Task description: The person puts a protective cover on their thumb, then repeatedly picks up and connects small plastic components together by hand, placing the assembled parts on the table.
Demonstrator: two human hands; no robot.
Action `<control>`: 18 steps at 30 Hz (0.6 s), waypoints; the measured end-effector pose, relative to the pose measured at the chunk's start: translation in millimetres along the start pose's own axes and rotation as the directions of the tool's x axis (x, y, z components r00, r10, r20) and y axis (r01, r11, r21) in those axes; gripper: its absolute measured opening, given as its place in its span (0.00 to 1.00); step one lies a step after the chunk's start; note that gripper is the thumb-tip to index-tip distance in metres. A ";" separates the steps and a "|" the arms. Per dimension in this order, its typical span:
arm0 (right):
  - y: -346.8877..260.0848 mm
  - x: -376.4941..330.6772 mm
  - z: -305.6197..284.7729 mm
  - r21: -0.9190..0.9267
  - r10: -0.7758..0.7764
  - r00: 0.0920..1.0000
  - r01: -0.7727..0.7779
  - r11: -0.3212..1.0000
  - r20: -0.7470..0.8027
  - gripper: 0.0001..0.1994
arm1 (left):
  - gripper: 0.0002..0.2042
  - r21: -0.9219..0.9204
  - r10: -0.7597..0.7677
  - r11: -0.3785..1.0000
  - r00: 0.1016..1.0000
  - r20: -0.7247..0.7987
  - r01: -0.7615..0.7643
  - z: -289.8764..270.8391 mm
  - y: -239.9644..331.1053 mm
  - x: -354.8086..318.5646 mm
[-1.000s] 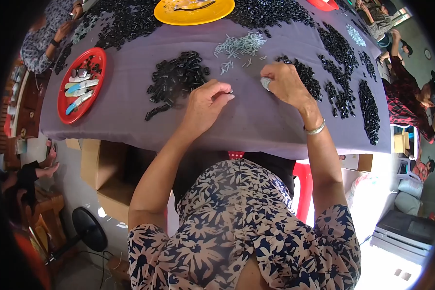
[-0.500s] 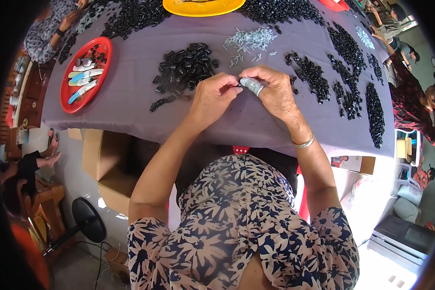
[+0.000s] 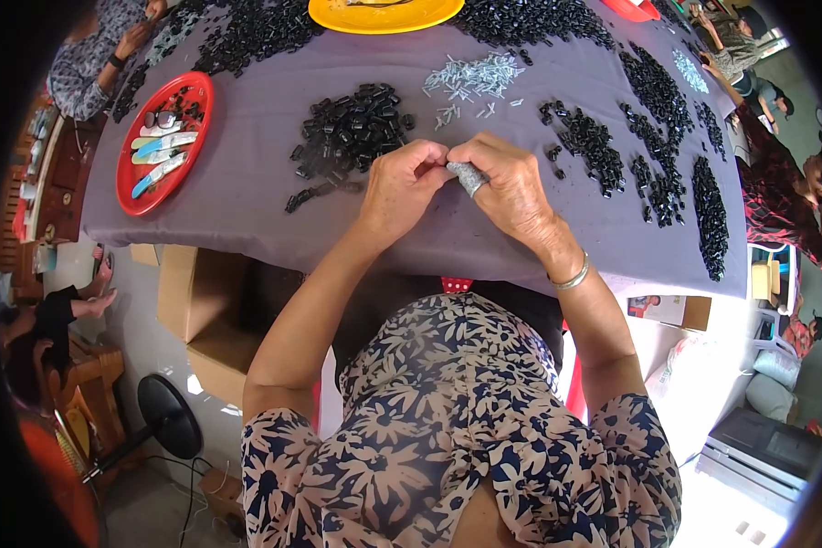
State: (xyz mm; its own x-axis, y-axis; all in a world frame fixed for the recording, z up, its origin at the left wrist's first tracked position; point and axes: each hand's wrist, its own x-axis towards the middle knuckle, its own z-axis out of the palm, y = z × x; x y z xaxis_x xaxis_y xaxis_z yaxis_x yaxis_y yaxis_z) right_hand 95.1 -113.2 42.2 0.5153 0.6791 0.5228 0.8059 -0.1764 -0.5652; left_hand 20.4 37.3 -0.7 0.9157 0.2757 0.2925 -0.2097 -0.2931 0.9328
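Observation:
My left hand [image 3: 402, 190] and my right hand [image 3: 510, 190] meet fingertip to fingertip above the near part of the cloth-covered table. Both are closed in a pinch; whatever small thing sits between the fingertips is hidden. A silvery-grey wrapping [image 3: 468, 176] covers one finger of my right hand, and a bangle [image 3: 573, 273] circles that wrist. Just beyond my left hand lies a heap of small black pieces [image 3: 354, 126]. Farther off, past my right hand, is a pile of small silvery pins or screws [image 3: 477, 75].
At the left stands a red tray [image 3: 203, 137] with blue-and-white handled tools in it. A yellow plate [image 3: 384, 20] sits at the far edge. More black pieces [image 3: 586, 142] spread over the right side. A cardboard box [image 3: 178, 292] is below the table; other people sit around it.
My right hand has shifted slightly left, its fingertips now closed up against those of my left hand. The wrapped finger has turned downward. My left hand has barely moved.

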 end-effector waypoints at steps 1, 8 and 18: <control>-0.1 -1.2 1.0 -0.021 -0.014 1.000 0.014 1.000 -0.009 0.08 | 0.09 0.017 0.012 1.000 1.000 0.008 -0.012 -0.5 -1.5 0.4; -0.4 -16.5 0.9 0.112 0.197 0.980 -0.197 0.974 0.009 0.08 | 0.18 0.162 0.007 0.987 0.999 0.051 -0.015 1.7 5.4 -4.0; 10.2 10.6 -18.7 0.256 0.469 0.663 -0.698 0.668 0.583 0.04 | 0.24 0.084 0.005 0.996 0.991 0.135 -0.017 -4.2 7.5 -5.3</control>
State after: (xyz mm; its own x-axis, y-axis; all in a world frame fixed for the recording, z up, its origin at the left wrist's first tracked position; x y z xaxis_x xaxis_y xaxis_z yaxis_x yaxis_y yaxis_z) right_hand 114.3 -121.1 53.9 0.5497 0.7832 -0.2907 0.1040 -0.4094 -0.9064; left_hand 12.5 37.5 5.6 0.9525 0.1482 0.2662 -0.1954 -0.3733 0.9069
